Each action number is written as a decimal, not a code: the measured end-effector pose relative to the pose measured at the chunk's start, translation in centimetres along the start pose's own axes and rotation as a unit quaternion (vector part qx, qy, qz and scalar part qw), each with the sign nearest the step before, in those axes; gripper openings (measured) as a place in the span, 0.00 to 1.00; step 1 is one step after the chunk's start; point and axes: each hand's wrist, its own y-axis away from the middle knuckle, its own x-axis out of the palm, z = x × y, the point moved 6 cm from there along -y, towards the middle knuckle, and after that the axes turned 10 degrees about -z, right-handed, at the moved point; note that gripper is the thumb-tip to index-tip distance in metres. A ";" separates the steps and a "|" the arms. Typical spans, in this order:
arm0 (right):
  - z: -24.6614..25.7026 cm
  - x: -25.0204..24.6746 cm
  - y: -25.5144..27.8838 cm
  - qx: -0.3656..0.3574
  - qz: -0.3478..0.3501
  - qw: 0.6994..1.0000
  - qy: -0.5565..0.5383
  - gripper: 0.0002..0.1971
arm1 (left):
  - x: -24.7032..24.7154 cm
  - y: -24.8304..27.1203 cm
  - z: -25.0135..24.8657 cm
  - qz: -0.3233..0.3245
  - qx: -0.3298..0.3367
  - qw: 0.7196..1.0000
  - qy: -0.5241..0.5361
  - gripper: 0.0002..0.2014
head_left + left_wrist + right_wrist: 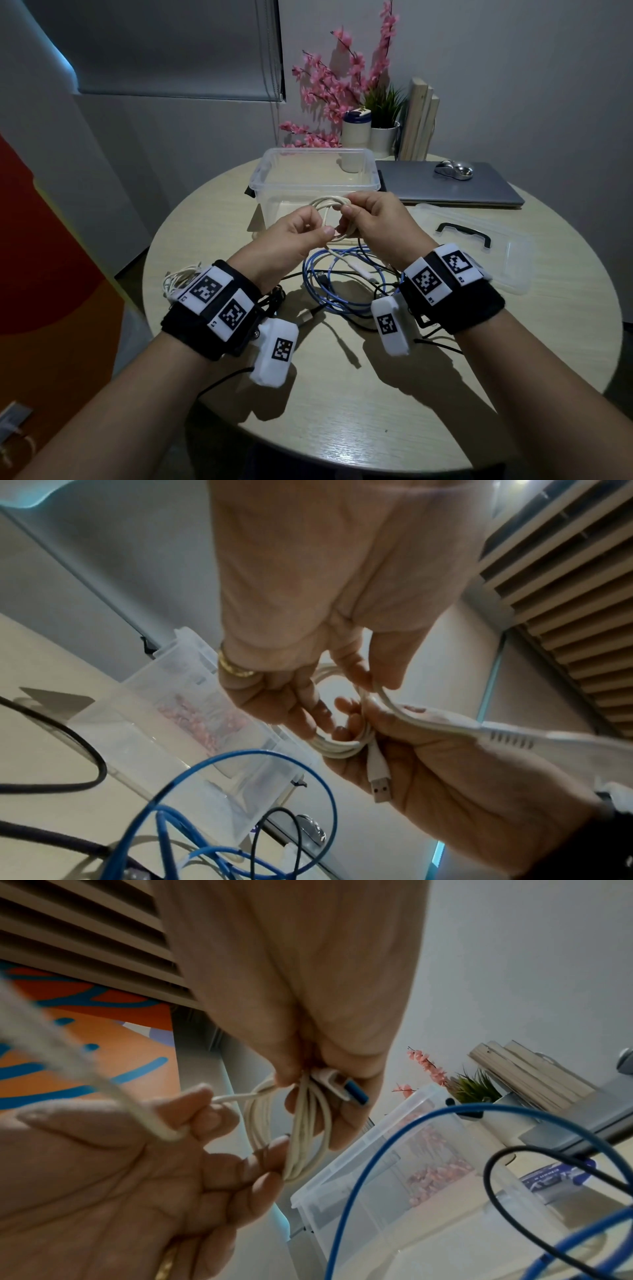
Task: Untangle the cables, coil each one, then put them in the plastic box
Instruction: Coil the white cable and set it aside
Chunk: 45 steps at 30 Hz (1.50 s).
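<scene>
Both hands, left hand [297,233] and right hand [371,219], pinch the coiled white cable [329,205] with curled fingers, held above the desk [342,394]. It hovers at the plastic box [274,171] near rim; blue cable [329,291] sprawls beneath.

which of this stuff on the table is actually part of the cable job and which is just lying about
Part of the job:
- white USB cable, half coiled, held by left hand and right hand
- blue cable
- black cable
- white cable bundle
- plastic box
- box lid

Just lying about:
- closed laptop
- mouse
- pink flowers
- potted plant
- tumbler
</scene>
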 end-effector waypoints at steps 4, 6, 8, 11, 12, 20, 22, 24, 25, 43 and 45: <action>0.5 -0.2 0.1 0.005 0.002 1.000 -0.007 0.10 | -0.1 0.3 -1.0 0.029 -0.007 0.999 0.031 0.13; 0.7 -0.2 0.1 0.009 0.000 1.000 -0.013 0.10 | -0.3 0.4 -1.5 0.031 -0.004 0.997 0.071 0.13; 0.8 -0.3 0.1 0.012 -0.004 1.000 -0.015 0.10 | -0.5 0.6 -1.8 0.027 -0.004 0.995 0.095 0.13; 0.9 -0.2 0.2 0.017 0.008 1.000 -0.001 0.10 | -0.8 0.2 -1.5 -0.018 0.028 0.997 0.072 0.14; 1.0 -0.1 0.3 0.019 0.014 1.000 0.003 0.10 | -1.1 0.0 -1.3 -0.046 0.043 0.996 0.056 0.14; 1.2 -0.8 0.6 0.043 0.053 0.995 -0.074 0.09 | -4.9 -0.6 -1.6 -0.253 0.151 0.951 -0.098 0.12; 1.4 -0.4 1.0 0.046 0.089 0.992 -0.073 0.10 | -5.5 -0.7 -1.7 -0.278 0.154 0.943 -0.094 0.11; 1.3 -0.4 1.0 0.054 0.090 0.992 -0.077 0.11 | -5.9 -0.9 -1.5 -0.277 0.149 0.945 -0.083 0.09; 1.2 -0.6 0.9 0.056 0.075 0.993 -0.079 0.10 | -6.1 -1.1 -1.4 -0.268 0.148 0.948 -0.090 0.08; 1.6 -0.3 0.8 0.116 0.058 0.973 -0.190 0.10 | -5.1 -1.3 -1.1 -0.253 0.066 0.962 0.082 0.10; 1.5 -0.2 0.8 0.120 0.061 0.971 -0.199 0.11 | -4.4 -1.3 -0.9 -0.238 0.035 0.957 0.162 0.10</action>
